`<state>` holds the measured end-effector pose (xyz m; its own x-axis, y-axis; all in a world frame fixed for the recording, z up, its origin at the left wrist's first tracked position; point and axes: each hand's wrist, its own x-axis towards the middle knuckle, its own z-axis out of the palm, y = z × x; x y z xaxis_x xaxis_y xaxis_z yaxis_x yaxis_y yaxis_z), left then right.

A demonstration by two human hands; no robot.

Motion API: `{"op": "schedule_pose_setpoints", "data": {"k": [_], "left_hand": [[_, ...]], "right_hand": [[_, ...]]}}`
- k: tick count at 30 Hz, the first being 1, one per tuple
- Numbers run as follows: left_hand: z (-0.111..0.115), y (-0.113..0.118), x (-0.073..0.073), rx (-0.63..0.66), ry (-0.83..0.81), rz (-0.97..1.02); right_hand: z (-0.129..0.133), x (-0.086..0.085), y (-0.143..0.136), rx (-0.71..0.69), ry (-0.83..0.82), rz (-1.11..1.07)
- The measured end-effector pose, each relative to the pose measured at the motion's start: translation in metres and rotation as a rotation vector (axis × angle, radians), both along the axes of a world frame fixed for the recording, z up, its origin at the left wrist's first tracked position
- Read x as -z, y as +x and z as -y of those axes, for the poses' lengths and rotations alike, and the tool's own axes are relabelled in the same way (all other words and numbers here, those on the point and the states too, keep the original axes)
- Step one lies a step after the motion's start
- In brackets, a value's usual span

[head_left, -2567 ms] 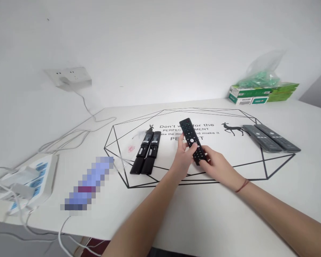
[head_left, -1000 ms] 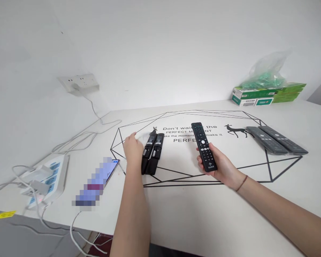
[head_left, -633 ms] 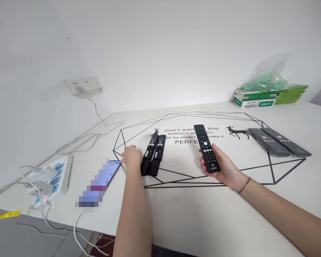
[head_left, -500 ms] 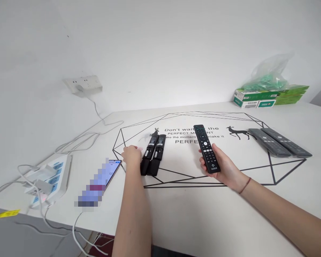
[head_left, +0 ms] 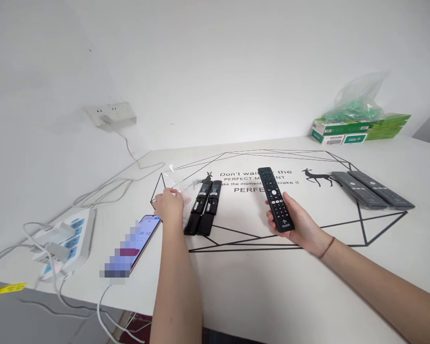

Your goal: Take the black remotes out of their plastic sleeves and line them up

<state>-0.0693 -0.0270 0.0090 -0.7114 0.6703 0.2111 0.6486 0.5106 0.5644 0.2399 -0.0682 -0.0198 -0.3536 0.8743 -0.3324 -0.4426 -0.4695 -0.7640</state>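
Observation:
My right hand [head_left: 301, 220] is closed around the lower part of a black remote control [head_left: 274, 198], its button side up, raised over the table. My left hand [head_left: 169, 205] pinches a clear plastic bag [head_left: 171, 179] at the left; the fingertips are partly hidden behind the hand. Just right of that hand, two black remotes [head_left: 210, 206] lie face down side by side, their battery compartments uncovered. On the right side of the table lie two more remotes [head_left: 361, 190], slightly overlapping and seemingly in clear sleeves.
A phone [head_left: 138, 246] with a lit screen lies left of my left forearm. Beyond it sits a white power strip [head_left: 75, 241] with plugs and loose cables. Green and white boxes [head_left: 340, 128] topped by a clear bag [head_left: 360, 102] stand at the back right.
My left hand has moved slightly left, away from the face-down remotes, and more of the clear bag shows above it. The right hand still holds its remote in nearly the same place.

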Motion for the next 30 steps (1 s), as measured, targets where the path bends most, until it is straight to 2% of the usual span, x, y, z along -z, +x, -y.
{"op": "schedule_pose_setpoints", "data": {"k": [2,4,7,9,11,13,16,21,24,28,30], "left_hand": [[0.001,0.004,-0.008,0.062,0.122,0.060],[-0.001,0.015,-0.013,0.166,0.367,0.243],[-0.007,0.048,-0.016,0.293,0.782,0.609],[-0.006,0.078,-0.014,0.386,0.863,0.786],[-0.002,0.108,-0.011,0.484,0.819,0.887],[0.006,0.131,-0.007,0.565,0.765,0.903],[0.018,0.151,-0.002,0.649,0.705,0.888],[0.026,0.160,0.000,0.705,0.645,0.935],[0.027,0.165,-0.001,0.698,0.591,1.076],[0.030,0.173,-0.001,0.700,0.310,1.485],[0.032,0.174,0.000,0.789,0.167,1.591]], "right_hand": [[0.001,-0.001,0.000,0.000,0.014,0.020],[0.004,-0.001,-0.001,0.008,0.069,0.057],[0.011,-0.004,-0.003,0.038,0.242,0.149],[0.016,-0.008,-0.004,0.060,0.337,0.212],[0.020,-0.012,-0.005,0.091,0.392,0.270],[0.021,-0.015,-0.005,0.147,0.439,0.329],[0.020,-0.018,-0.003,0.192,0.488,0.393],[0.016,-0.016,-0.001,0.198,0.440,0.409],[0.014,-0.013,0.000,0.217,0.451,0.387],[0.012,-0.013,0.003,0.244,0.492,0.400],[0.011,-0.014,0.005,0.271,0.542,0.452]]}}
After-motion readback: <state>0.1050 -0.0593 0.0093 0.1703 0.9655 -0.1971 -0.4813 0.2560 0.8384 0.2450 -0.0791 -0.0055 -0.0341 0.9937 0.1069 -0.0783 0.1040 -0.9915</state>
